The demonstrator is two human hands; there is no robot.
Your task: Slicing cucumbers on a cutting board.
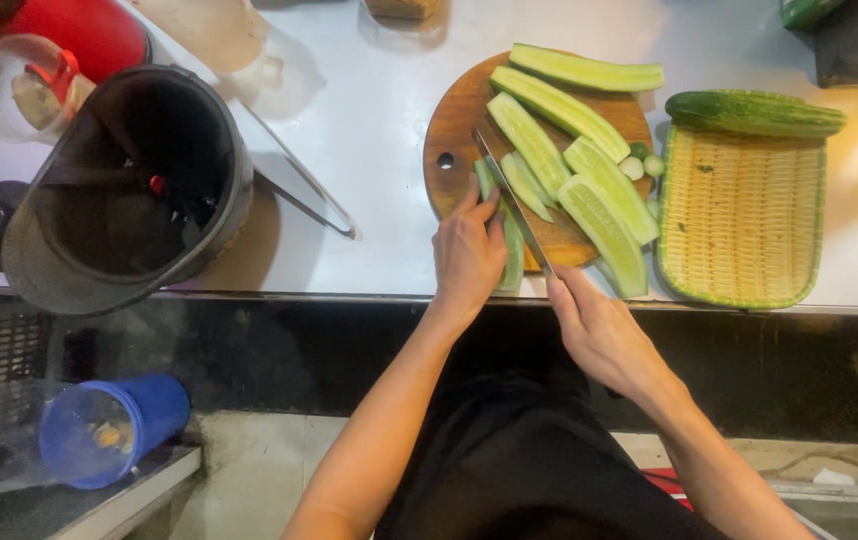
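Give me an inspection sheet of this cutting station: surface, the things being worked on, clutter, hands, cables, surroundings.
Surface: pale counter, dark front edge.
Job's things: round wooden board with long cucumber halves; knife lying along a cucumber strip.
Clutter: woven tray, whole cucumber on its far rim; dark bucket; metal tongs; red lidded jar.
Hands: left hand presses the strip; right hand grips the knife handle.
Cables: nothing seen.
Surroundings: blue cup on a lower ledge; tiled floor.
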